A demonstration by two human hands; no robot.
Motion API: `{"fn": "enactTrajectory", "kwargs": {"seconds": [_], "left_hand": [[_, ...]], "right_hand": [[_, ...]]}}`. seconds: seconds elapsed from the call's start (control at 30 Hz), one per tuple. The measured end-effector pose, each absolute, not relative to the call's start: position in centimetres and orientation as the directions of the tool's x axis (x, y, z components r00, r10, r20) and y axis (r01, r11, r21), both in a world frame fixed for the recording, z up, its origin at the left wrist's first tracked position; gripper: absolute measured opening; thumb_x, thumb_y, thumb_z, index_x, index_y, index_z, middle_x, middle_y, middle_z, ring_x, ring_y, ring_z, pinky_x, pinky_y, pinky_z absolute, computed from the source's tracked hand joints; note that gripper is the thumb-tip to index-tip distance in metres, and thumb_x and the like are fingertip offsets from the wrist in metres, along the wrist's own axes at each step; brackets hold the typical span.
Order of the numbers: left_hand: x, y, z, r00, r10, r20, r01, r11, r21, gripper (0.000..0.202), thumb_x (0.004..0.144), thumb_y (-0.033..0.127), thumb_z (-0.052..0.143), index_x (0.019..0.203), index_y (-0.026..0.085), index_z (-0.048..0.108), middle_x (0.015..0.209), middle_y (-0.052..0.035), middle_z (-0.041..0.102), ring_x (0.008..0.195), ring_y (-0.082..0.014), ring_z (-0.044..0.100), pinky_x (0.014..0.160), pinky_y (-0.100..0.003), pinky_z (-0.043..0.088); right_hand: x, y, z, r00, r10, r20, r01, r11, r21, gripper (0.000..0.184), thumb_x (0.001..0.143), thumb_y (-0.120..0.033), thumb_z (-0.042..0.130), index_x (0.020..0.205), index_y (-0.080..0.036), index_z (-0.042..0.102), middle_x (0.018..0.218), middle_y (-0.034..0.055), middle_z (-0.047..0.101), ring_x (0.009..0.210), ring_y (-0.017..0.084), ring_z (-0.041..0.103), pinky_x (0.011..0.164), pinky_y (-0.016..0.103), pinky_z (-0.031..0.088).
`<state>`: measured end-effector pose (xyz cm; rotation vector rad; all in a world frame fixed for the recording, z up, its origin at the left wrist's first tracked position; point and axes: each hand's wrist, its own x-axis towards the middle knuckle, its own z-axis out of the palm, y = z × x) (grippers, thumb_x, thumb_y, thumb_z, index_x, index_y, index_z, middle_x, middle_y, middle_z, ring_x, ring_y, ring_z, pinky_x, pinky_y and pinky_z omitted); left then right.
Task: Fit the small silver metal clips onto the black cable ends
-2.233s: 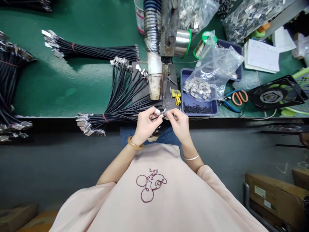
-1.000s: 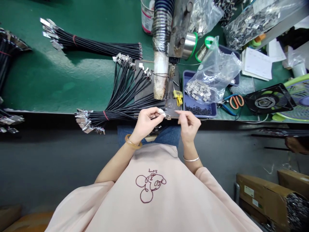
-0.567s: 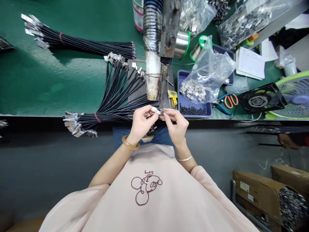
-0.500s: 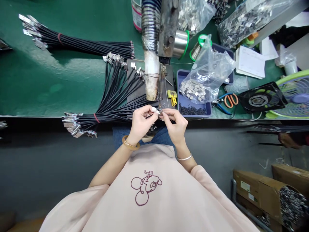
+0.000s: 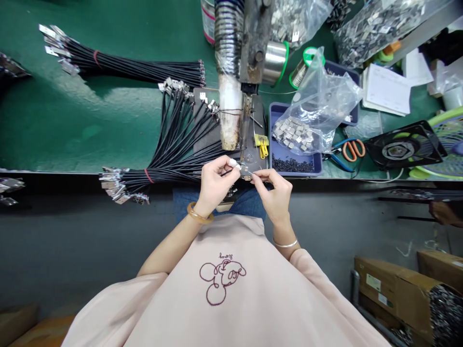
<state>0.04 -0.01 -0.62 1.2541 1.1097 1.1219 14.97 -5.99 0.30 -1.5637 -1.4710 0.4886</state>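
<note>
My left hand (image 5: 214, 185) is closed in a pinch on the end of a thin black cable (image 5: 228, 171) at the bench's front edge. My right hand (image 5: 277, 195) is also pinched, its fingertips on a small metal connector shell (image 5: 246, 172) that sits at the cable's tip. Both hands meet just below a soldering fixture (image 5: 249, 58) and its dark base plate (image 5: 253, 154). A fanned bundle of black cables (image 5: 177, 144) with metal ends lies left of my hands.
A blue tray (image 5: 294, 166) holds small black parts and a clear bag of metal shells (image 5: 307, 125). Scissors (image 5: 349, 149), a small fan (image 5: 405, 144), solder spools (image 5: 277, 58), papers and another cable bundle (image 5: 126, 67) lie on the green bench. Cardboard boxes (image 5: 394, 294) stand lower right.
My right hand drew away to the right a second ago, came back to the left hand's fingertips, and now pinches the shell at the cable's tip. The left hand stayed put.
</note>
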Motion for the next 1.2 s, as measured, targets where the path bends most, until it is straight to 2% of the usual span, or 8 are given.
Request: {"fn": "enactTrajectory", "kwargs": {"seconds": [0.13, 0.27, 0.4, 0.83, 1.0, 1.1, 1.2], "left_hand": [[0.2, -0.1, -0.7, 0.112, 0.994, 0.011, 0.007, -0.012, 1.000, 0.011, 0.074, 0.021, 0.065, 0.066, 0.016, 0.059, 0.060, 0.0041, 0.053, 0.055, -0.0073, 0.047, 0.056, -0.020, 0.039], [0.3, -0.2, -0.8, 0.086, 0.996, 0.025, 0.034, -0.028, 0.999, 0.010, 0.074, 0.020, 0.065, 0.067, 0.016, 0.059, 0.059, 0.0045, 0.052, 0.055, -0.0070, 0.047, 0.056, -0.019, 0.040], [0.5, -0.3, -0.7, 0.067, 0.997, 0.034, 0.060, -0.039, 0.997, 0.008, 0.074, 0.018, 0.065, 0.068, 0.016, 0.060, 0.060, 0.0042, 0.054, 0.056, -0.0071, 0.047, 0.055, -0.018, 0.041], [0.5, -0.3, -0.5, 0.048, 0.997, 0.063, 0.083, -0.067, 0.994, 0.009, 0.074, 0.016, 0.065, 0.068, 0.018, 0.058, 0.059, 0.0053, 0.049, 0.056, -0.0075, 0.044, 0.055, -0.019, 0.037], [0.3, -0.4, -0.6, 0.082, 0.996, 0.036, 0.097, -0.044, 0.994, 0.012, 0.076, 0.017, 0.063, 0.066, 0.018, 0.055, 0.058, 0.0054, 0.047, 0.055, -0.0076, 0.042, 0.056, -0.021, 0.036], [0.3, -0.5, -0.7, 0.089, 0.996, 0.031, 0.114, -0.041, 0.993, 0.012, 0.076, 0.017, 0.063, 0.066, 0.018, 0.056, 0.058, 0.0053, 0.046, 0.054, -0.0080, 0.041, 0.056, -0.022, 0.035], [0.3, -0.7, -0.7, 0.089, 0.995, 0.037, 0.124, -0.048, 0.991, 0.012, 0.076, 0.017, 0.063, 0.067, 0.018, 0.057, 0.058, 0.0054, 0.045, 0.054, -0.0079, 0.039, 0.055, -0.022, 0.033]], "right_hand": [[14.4, -5.4, 0.2, 0.265, 0.894, 0.362, 0.542, 0.173, -0.823, 0.007, 0.094, -0.023, 0.062, 0.088, -0.023, 0.066, 0.085, -0.0003, 0.071, 0.073, 0.012, 0.072, 0.069, 0.026, 0.062], [13.9, -4.5, -0.2, 0.207, 0.906, 0.369, 0.505, 0.224, -0.834, 0.009, 0.096, -0.025, 0.059, 0.092, -0.023, 0.066, 0.101, 0.0035, 0.071, 0.079, 0.012, 0.071, 0.068, 0.026, 0.065], [13.6, -3.9, -0.6, 0.176, 0.898, 0.404, 0.488, 0.277, -0.828, 0.008, 0.095, -0.021, 0.060, 0.091, -0.023, 0.067, 0.092, 0.0016, 0.071, 0.083, 0.012, 0.071, 0.070, 0.024, 0.065], [13.7, -3.4, -0.2, 0.110, 0.860, 0.498, 0.568, 0.356, -0.741, 0.009, 0.093, -0.016, 0.062, 0.091, -0.021, 0.069, 0.089, 0.0019, 0.073, 0.082, 0.013, 0.070, 0.070, 0.025, 0.062], [13.8, -4.0, -0.3, 0.116, 0.886, 0.450, 0.548, 0.321, -0.772, 0.009, 0.094, -0.019, 0.062, 0.089, -0.023, 0.069, 0.095, 0.0031, 0.076, 0.088, 0.015, 0.073, 0.074, 0.027, 0.064], [14.0, -4.5, -0.1, 0.217, 0.915, 0.339, 0.478, 0.203, -0.855, 0.009, 0.095, -0.029, 0.061, 0.091, -0.024, 0.067, 0.096, 0.0020, 0.077, 0.072, 0.013, 0.073, 0.064, 0.027, 0.063], [14.4, -5.3, 0.6, 0.358, 0.889, 0.286, 0.412, 0.125, -0.903, 0.014, 0.095, -0.039, 0.060, 0.093, -0.025, 0.062, 0.072, -0.0036, 0.071, 0.047, 0.010, 0.063, 0.045, 0.024, 0.053]]}}
